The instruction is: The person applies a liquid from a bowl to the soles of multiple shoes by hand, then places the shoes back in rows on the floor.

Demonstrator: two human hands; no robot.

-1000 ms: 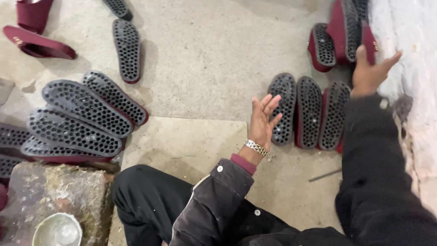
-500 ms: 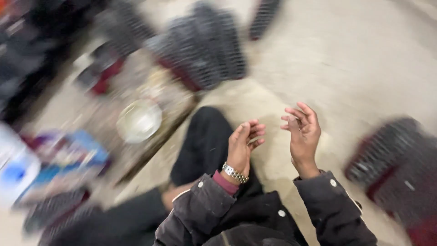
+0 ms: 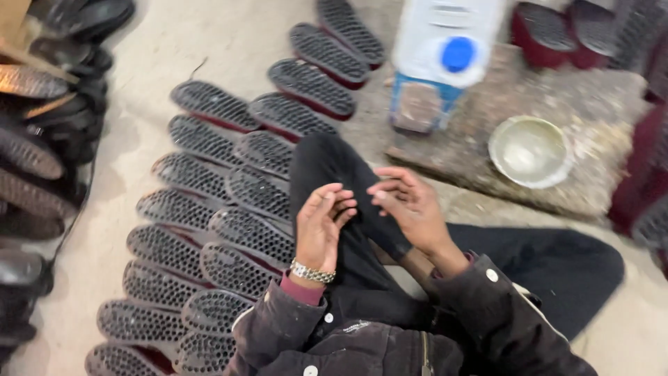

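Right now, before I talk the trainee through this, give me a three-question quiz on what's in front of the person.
1. True or false: the left hand holds a sole.
2. What stands left of the metal bowl on the stone slab? A) white jug with blue cap B) a hammer
3. Which side of the person's knee do the rows of studded soles lie on?

Key: 1 false; 2 A; 3 the person's left.

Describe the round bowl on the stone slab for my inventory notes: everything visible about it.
The bowl is small, round and shallow, of dull pale metal by its look, with a thin rim and a smudged, seemingly empty inside. It stands upright on the rough stone slab, right of the white jug. Neither hand touches it.
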